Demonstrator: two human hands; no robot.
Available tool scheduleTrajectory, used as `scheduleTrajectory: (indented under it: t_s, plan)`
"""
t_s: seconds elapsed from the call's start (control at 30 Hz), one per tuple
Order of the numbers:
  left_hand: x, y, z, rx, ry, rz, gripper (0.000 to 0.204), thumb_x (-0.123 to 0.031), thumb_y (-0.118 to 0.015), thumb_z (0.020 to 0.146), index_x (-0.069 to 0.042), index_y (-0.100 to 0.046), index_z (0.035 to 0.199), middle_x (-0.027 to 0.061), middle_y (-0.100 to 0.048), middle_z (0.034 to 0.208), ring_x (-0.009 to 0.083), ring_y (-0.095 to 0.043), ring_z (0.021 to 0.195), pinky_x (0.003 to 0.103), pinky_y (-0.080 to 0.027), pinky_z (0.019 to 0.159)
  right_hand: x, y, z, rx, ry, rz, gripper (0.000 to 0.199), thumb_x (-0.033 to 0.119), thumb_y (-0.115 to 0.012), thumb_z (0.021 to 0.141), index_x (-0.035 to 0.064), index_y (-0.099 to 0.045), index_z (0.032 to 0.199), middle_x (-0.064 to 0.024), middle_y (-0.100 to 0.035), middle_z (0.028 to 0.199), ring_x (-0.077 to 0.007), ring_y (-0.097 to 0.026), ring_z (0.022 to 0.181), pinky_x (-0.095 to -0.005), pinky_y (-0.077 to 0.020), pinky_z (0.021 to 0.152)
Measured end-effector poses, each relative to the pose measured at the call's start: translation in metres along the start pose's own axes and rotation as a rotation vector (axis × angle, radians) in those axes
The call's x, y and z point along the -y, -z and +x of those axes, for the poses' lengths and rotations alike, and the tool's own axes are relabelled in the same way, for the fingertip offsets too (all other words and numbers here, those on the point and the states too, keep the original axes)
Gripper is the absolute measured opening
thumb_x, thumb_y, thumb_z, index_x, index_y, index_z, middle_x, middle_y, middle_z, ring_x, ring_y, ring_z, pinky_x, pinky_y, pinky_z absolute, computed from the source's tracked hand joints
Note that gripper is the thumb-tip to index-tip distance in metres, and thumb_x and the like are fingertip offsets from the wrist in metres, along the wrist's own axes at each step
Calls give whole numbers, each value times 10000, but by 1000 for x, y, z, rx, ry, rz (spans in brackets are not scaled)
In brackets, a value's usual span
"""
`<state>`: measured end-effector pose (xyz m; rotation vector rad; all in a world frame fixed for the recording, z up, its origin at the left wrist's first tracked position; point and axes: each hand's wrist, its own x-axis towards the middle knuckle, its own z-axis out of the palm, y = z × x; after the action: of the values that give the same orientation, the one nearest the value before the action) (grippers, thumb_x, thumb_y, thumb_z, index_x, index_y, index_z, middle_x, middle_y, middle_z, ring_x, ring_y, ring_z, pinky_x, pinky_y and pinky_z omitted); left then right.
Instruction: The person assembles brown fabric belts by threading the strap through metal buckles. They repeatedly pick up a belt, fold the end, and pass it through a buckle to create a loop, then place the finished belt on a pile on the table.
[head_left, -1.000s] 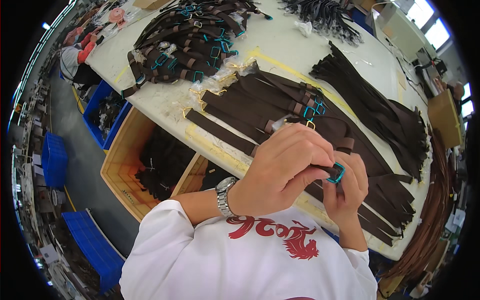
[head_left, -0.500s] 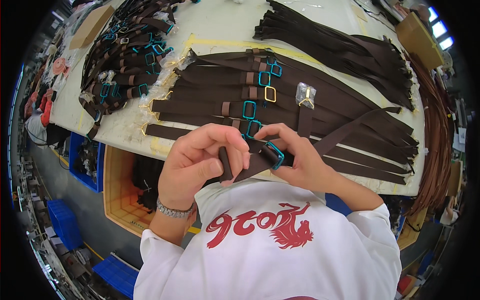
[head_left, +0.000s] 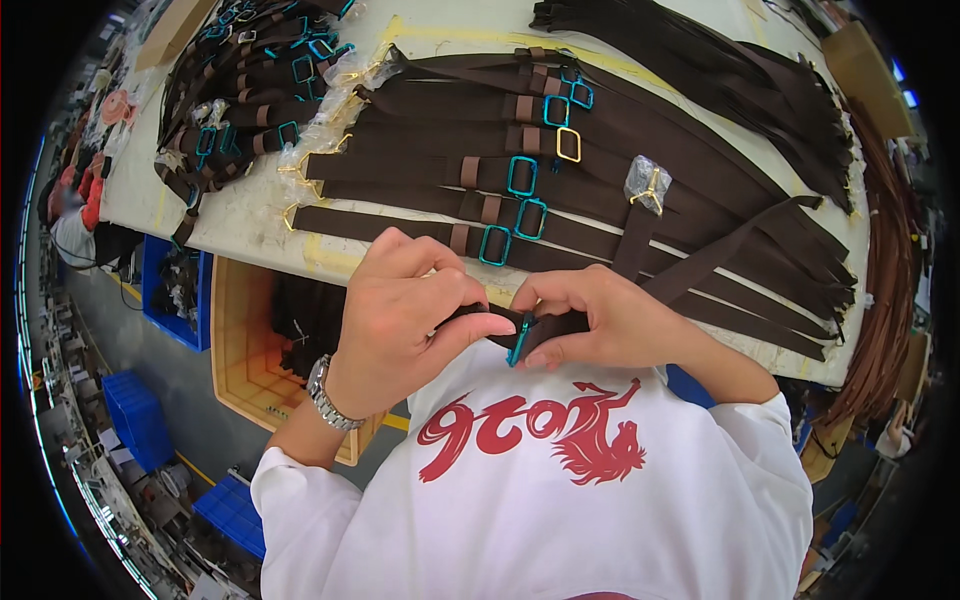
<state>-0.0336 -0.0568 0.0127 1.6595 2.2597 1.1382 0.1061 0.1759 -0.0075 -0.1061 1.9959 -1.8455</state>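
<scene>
Close in front of my shirt, both hands work on one dark brown webbing strap (head_left: 562, 325) with a blue rectangular slide buckle (head_left: 519, 343). My right hand (head_left: 625, 325) is closed around the strap just right of the buckle, its thumb and fingertips near the frame. On the other side my left hand (head_left: 405, 310) is closed on the strap, its thumb stretched toward the buckle; its fingers partly hide the strap. Just beyond lie several similar straps (head_left: 390, 225) with blue buckles (head_left: 495, 245), one gold buckle (head_left: 568, 145) and brown loops (head_left: 469, 172).
A plastic-wrapped gold hook (head_left: 649, 187) rests on the straps. More dark straps (head_left: 700, 80) are stacked at the far right, and a heap of buckled straps (head_left: 250, 90) lies far left. Below the table's left edge stand a wooden box (head_left: 245, 350) and blue crates (head_left: 175, 290).
The buckle has turned edge-on and moved slightly left and down. My left hand has turned and its thumb now reaches the buckle. The view has shifted, so the table sits higher.
</scene>
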Motion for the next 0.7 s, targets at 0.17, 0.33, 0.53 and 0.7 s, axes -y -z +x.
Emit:
scheduleTrajectory:
  t_s: [0.17, 0.33, 0.53, 0.7]
  plan:
    - [-5, 10, -2, 156, -28, 22, 243, -162, -907, 779, -88, -791, 979, 67, -724, 927, 244, -643, 935, 401, -443, 775, -20, -9, -5, -3, -17, 184, 405, 130, -769, 1009, 9, -657, 1378, -72, -796, 1085, -122, -705, 954, -314, -558, 875]
    - [-9, 25, 4, 284, -48, -81, 297, -101, -884, 735, -86, -817, 1024, 85, -754, 1053, 288, -646, 1100, 421, -469, 838, -30, -10, -12, 18, -4, 331, 330, 173, -647, 1103, 9, -652, 1389, -36, -778, 1125, -87, -625, 913, -278, -540, 844]
    - [-19, 24, 6, 300, -55, 144, 289, -96, -890, 732, -72, -815, 1010, 16, -734, 842, 294, -671, 999, 390, -469, 827, -23, -22, -15, -42, -21, 473, 316, 151, -659, 1103, -31, -646, 1362, -56, -773, 1105, -79, -612, 905, -259, -531, 834]
    - [-21, 13, -2, 320, 241, -239, 153, -13, -826, 897, 2, -793, 1046, 90, -740, 799, 184, -670, 638, 291, -505, 597, -21, -31, -23, -144, -20, 365, 308, 137, -660, 1099, -35, -654, 1355, -53, -766, 1083, -82, -640, 870, -272, -556, 803]
